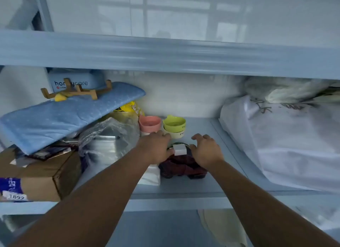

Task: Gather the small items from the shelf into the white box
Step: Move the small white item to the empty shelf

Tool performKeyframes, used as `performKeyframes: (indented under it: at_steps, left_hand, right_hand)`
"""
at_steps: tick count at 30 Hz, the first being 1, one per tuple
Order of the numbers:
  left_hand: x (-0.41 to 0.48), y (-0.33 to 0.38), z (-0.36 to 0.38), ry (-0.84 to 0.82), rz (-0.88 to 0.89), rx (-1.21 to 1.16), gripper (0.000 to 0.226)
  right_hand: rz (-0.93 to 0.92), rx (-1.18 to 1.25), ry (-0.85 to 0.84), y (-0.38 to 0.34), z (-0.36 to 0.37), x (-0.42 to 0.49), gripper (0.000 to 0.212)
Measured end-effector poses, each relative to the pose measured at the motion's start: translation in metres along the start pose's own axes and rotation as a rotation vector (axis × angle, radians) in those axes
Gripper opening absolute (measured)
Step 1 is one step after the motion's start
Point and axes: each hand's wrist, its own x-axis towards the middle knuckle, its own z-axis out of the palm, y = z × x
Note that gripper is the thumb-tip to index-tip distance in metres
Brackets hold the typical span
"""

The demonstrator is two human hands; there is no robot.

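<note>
My left hand (156, 147) and my right hand (206, 151) reach deep onto the pale blue shelf (184, 189). Between them a small white block (179, 149) lies on a dark red cloth bundle (182, 167). Both thumbs sit right beside the block, one on each side. The left fingers stretch toward the cups, and the right fingers arch over the bundle's right end. Behind the hands stand a pink cup (150, 124) and a green cup (174, 124) stacked in a cream one (177, 134). A flat white thing (151, 176) lies partly under my left forearm.
On the left sit a cardboard box (42, 180), a crinkled clear bag over metal ware (110, 138), a blue padded board (60, 116) with a wooden rack (73, 92), and a yellow packet (128, 108). A large white bag (285, 141) fills the right. Another shelf board (165, 53) hangs close above.
</note>
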Motion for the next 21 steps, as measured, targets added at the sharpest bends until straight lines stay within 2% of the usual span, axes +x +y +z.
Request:
performKeyframes:
  at_steps: [9, 13, 18, 21]
  left_hand:
    - [0.052, -0.003, 0.038, -0.027, 0.173, 0.037, 0.059]
    - [0.067, 0.006, 0.056, -0.065, 0.158, -0.055, 0.059]
    - [0.077, 0.008, 0.067, -0.071, 0.074, -0.145, 0.044]
    - [0.08, 0.011, 0.068, -0.086, 0.041, -0.181, 0.048]
  right_hand:
    - [0.166, -0.017, -0.047, 0.015, 0.029, 0.011, 0.04]
    - [0.17, -0.01, -0.054, 0.025, 0.035, 0.014, 0.039]
    - [0.134, 0.027, -0.066, 0.037, 0.038, 0.021, 0.039]
    - [0.105, 0.071, -0.082, 0.041, 0.039, 0.027, 0.039]
